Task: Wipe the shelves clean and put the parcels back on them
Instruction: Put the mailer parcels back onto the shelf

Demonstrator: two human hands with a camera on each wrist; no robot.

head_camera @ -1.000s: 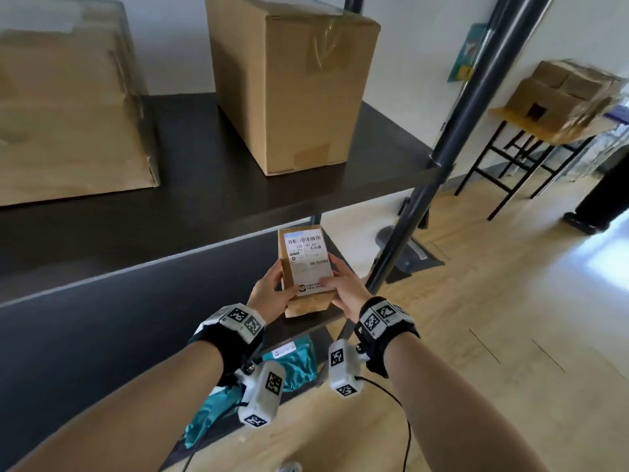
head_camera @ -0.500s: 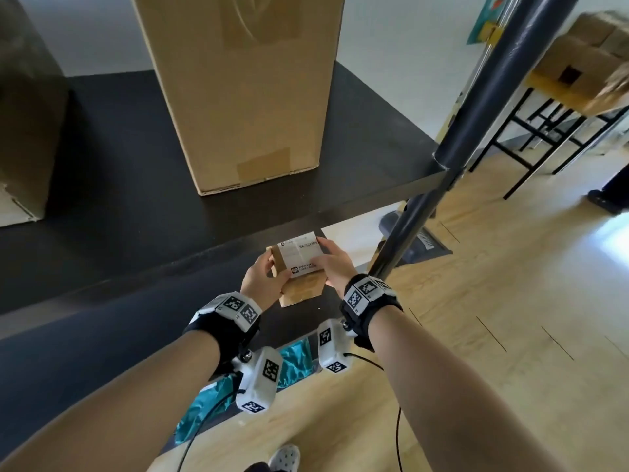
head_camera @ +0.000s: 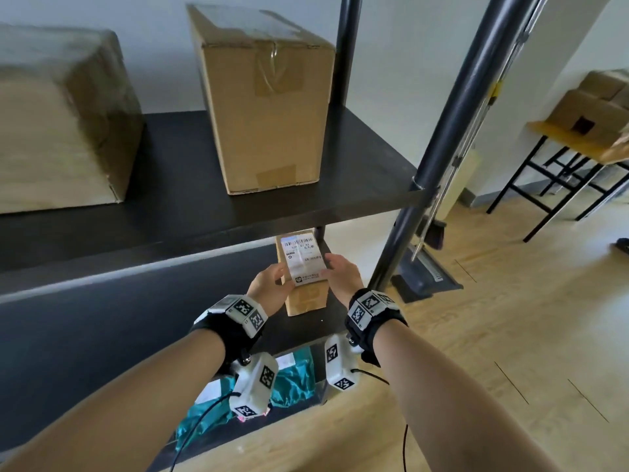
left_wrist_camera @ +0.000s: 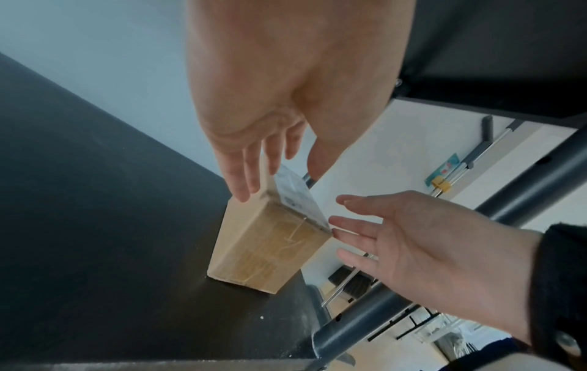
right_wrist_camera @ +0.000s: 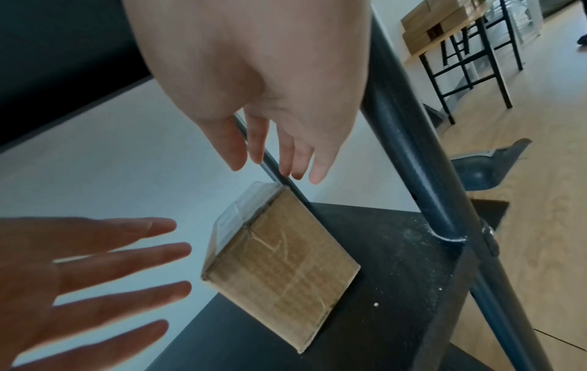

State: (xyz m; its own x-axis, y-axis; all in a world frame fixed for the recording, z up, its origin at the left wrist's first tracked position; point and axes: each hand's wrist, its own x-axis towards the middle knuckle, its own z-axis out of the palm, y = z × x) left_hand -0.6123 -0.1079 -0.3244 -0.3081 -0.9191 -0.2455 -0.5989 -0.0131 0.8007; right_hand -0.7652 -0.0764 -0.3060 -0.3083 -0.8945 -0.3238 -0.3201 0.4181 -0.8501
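Parcels on the upper shelf [head_camera: 357, 158] are big cartons; the small parcel [head_camera: 304, 267] stands at 1 o'clock on the lower shelf [left_wrist_camera: 95, 226], probably light and stiff, best taken by its sides. Left hand [left_wrist_camera: 270, 105] and right hand [left_wrist_camera: 422, 251] are open, fingers straight, holding nothing. Only the wrist views show white crumbs [right_wrist_camera: 409, 253].

Small labelled cardboard parcel [head_camera: 304, 271] upright on dark shelf [head_camera: 316, 327]

Two large brown cardboard boxes [head_camera: 61, 117] [head_camera: 269, 100] stand in the upper left of the head view. One small brown cardboard parcel with a white label [head_camera: 303, 267] sits mid-frame. One crumpled teal plastic bag [head_camera: 292, 379] lies lower centre. Two bare hands [head_camera: 270, 287] [head_camera: 342, 277] show.
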